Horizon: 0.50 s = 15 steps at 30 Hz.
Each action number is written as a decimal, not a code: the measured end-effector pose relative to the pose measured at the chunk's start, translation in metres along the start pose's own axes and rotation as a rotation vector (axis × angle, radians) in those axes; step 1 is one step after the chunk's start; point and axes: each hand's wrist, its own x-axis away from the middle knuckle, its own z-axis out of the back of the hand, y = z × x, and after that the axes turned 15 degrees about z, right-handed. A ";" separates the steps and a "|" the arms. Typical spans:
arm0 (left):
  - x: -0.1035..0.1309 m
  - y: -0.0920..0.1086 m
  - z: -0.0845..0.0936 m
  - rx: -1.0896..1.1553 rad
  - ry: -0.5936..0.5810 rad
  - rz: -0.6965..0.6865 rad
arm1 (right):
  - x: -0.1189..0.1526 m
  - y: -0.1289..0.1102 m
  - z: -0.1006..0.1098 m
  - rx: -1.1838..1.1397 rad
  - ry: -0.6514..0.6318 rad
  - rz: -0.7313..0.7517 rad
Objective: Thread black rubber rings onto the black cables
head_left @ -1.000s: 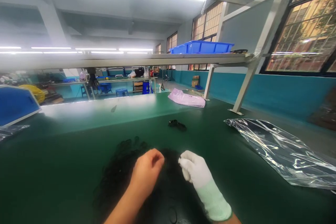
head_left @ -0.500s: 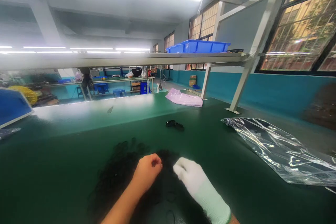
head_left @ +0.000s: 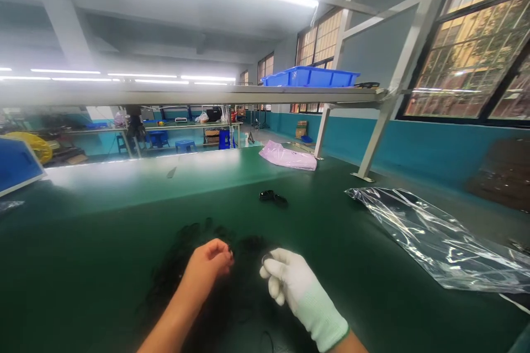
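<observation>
A dark heap of thin black loops (head_left: 182,237) lies on the green tabletop under and around my hands. Over its middle, my bare left hand (head_left: 210,260) is closed in a pinch; a tiny dark bit shows at its fingertips, too small to name. To the right, my right hand (head_left: 285,276), in a white knitted glove, pinches a small black ring (head_left: 267,257) between thumb and forefinger, its other fingers curled. The two hands are apart. One thin loop (head_left: 268,337) lies near the bottom edge.
Beyond the heap rest small black pieces (head_left: 273,198) and a pink plastic bag (head_left: 287,156). A clear plastic bag (head_left: 439,237) lies on the right. Overhead, a shelf (head_left: 199,96) carries a blue tray (head_left: 310,76). A blue bin (head_left: 19,162) stands at the far left.
My hands have moved apart, the left one going left. The gloved fingers have turned, so the small black ring in them now shows. The view has shifted slightly.
</observation>
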 end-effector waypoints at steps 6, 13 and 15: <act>0.019 0.011 0.007 -0.568 0.308 -0.049 | 0.001 0.003 -0.010 -0.130 -0.053 -0.015; 0.016 0.015 -0.032 -0.269 0.118 -0.120 | 0.001 0.017 -0.008 -0.151 -0.147 0.039; 0.015 0.014 -0.031 -0.171 0.067 -0.078 | 0.002 0.017 -0.008 -0.184 -0.146 0.031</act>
